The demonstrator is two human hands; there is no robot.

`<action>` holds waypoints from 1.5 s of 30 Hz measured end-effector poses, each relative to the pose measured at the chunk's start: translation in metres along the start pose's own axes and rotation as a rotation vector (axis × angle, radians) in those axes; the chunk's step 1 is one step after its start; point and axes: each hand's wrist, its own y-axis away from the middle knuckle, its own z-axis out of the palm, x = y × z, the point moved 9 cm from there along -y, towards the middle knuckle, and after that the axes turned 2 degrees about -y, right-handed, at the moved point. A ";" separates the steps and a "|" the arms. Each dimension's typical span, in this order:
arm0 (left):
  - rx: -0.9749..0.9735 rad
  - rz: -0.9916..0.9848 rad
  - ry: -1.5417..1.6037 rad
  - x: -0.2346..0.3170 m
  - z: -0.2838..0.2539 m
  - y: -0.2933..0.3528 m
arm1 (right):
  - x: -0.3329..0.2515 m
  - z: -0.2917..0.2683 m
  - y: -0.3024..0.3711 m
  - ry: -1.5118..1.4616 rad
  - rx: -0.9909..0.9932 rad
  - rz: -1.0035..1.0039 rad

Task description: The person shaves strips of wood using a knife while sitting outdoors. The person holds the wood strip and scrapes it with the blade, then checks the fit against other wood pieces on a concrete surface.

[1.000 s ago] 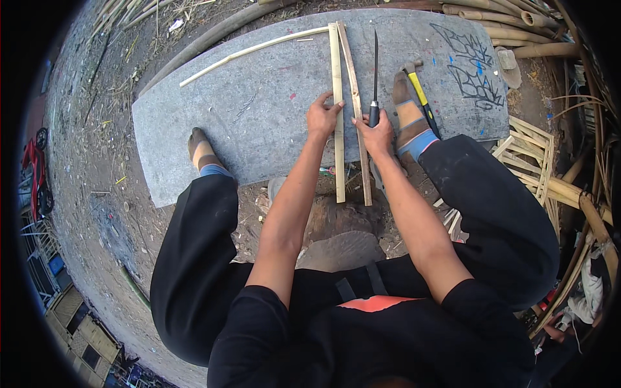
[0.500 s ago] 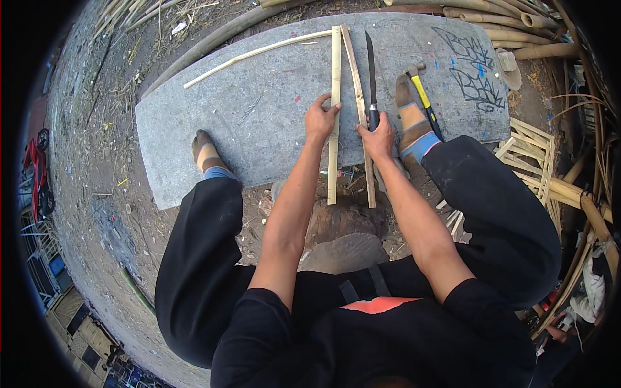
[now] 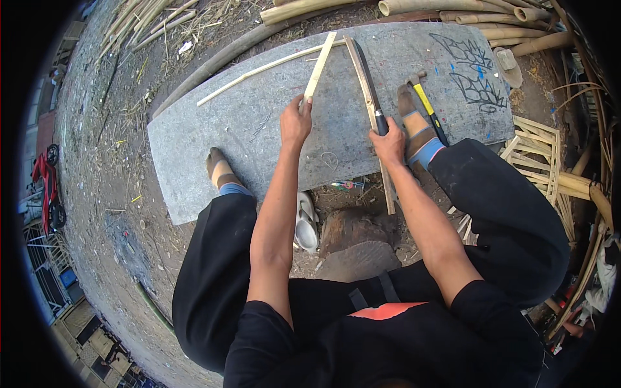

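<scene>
My left hand [image 3: 296, 123] is closed around a pale, flat bamboo strip [image 3: 319, 64], which slants up to the right; its lower part is hidden by the hand and forearm. My right hand [image 3: 389, 143] grips the black handle of a long knife [image 3: 380, 120], its dark blade pointing away from me. Directly along the blade's left side lies a second, browner strip [image 3: 369, 97], running beneath or against the fingers of that hand. A thin pale stick [image 3: 259, 66] rests on the grey board [image 3: 194, 142], toward its far edge.
A yellow and black hammer [image 3: 424, 100] lies right of my right foot [image 3: 414, 116]. Past the board are bamboo poles [image 3: 420, 6]. A bamboo frame [image 3: 543, 155] stands at right, and a wood stump [image 3: 356, 233] and a pale shoe [image 3: 306, 226] are below the board.
My left hand has moved left with its strip, which now tilts. The knife and the browner strip, apart before, now lie side by side. The whole view has shifted slightly.
</scene>
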 end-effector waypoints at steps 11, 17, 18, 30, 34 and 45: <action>0.049 0.387 -0.514 0.038 -0.137 -0.036 | -0.042 -0.039 -0.053 -0.174 -0.017 -0.218; 0.037 0.430 -0.419 0.013 -0.148 -0.035 | -0.061 -0.049 -0.058 -0.331 -0.108 -0.287; 0.053 0.454 -0.396 0.011 -0.150 -0.034 | -0.066 -0.049 -0.058 -0.348 -0.132 -0.288; 0.249 0.481 -0.423 0.006 -0.170 -0.035 | -0.066 -0.034 -0.050 -0.757 -0.348 -0.147; 0.297 0.488 -0.517 0.008 -0.177 -0.037 | -0.069 -0.033 -0.049 -0.778 -0.370 -0.146; 0.282 0.521 -0.547 0.024 -0.177 -0.035 | -0.062 -0.025 -0.045 -0.773 -0.414 -0.110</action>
